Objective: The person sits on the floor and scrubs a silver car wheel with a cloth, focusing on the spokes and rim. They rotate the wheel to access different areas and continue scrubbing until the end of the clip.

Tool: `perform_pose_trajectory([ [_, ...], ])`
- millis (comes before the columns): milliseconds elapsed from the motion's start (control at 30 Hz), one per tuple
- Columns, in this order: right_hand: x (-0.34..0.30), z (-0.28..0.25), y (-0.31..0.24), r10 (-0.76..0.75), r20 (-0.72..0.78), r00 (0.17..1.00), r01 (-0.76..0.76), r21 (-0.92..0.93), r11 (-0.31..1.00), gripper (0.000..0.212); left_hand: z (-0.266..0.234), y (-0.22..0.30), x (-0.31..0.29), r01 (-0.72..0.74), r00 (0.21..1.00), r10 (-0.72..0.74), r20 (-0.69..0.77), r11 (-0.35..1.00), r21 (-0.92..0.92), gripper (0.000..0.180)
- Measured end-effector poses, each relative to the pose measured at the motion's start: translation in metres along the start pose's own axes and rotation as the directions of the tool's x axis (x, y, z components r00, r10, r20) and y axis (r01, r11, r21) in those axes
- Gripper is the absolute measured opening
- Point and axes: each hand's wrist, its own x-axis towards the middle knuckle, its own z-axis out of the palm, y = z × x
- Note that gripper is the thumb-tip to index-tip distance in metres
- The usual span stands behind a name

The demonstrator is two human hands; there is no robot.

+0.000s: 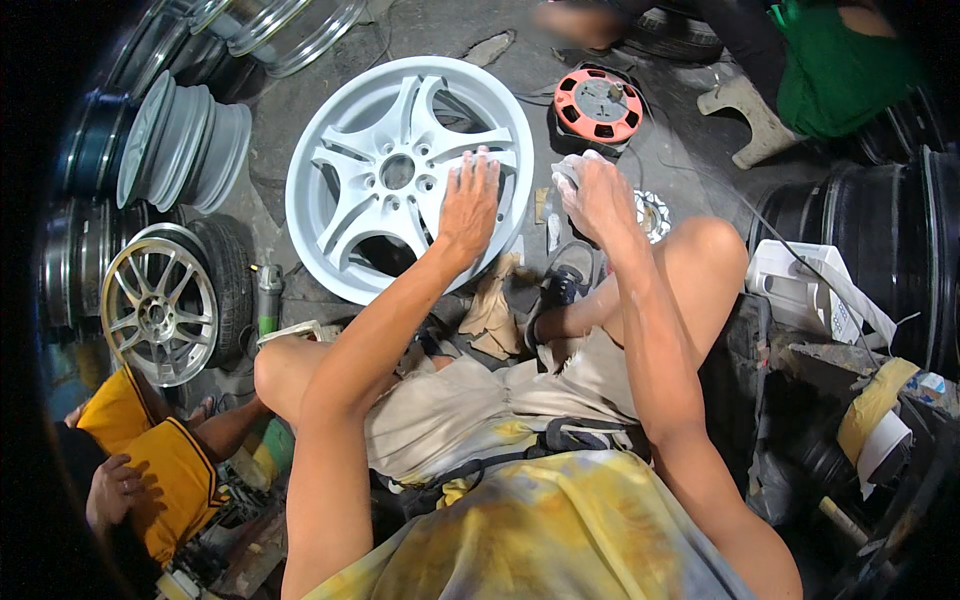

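Note:
A large pale-grey wheel rim [398, 207] with five split spokes lies face up on the floor before me. My left hand [470, 208] rests on its right-hand spokes, fingers stretched out flat, with pale dust on the fingertips. To the right of the rim, above my shoe, I hold my right hand [600, 200] with its fingers curled. A small pale folded piece [567, 178] shows at its thumb side, pinched in the fingers; its material cannot be told. Crumpled brown paper [493, 312] lies between the rim and my feet.
An orange cable reel [598, 105] stands beyond my right hand, its cord trailing right. More rims [160, 305] are stacked at left, beside a green-and-grey power tool [268, 300]. A white plastic container [800, 285] sits at right. Other people sit at lower left and upper right, near a stool [750, 120].

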Motion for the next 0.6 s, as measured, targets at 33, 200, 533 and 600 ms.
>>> perform_pose_trajectory([
  [33, 0.0, 0.0, 0.0, 0.007, 0.0, 1.0, -0.007, -0.006, 1.0, 0.019, 0.0, 0.002, 0.0, -0.045, 0.999, 0.045, 0.015, 0.999, 0.007, 0.06],
  [200, -0.007, -0.005, 0.004, 0.084, 0.168, 0.982, -0.06, -0.148, 0.987, 0.02, -0.025, 0.0, 0.002, -0.086, 0.996, 0.064, -0.068, 0.918, -0.387, 0.032],
  [533, -0.011, 0.002, -0.001, 0.023, 0.18, 0.983, 0.0, -0.127, 0.992, 0.012, -0.034, 0.053, -0.063, 0.047, 0.852, 0.353, 0.387, 0.685, -0.727, 0.03],
  [600, -0.009, 0.006, -0.001, 0.01, 0.203, 0.979, 0.013, -0.113, 0.994, 0.012, 0.021, 0.062, -0.08, 0.106, 0.739, 0.375, 0.56, 0.756, -0.645, 0.035],
])
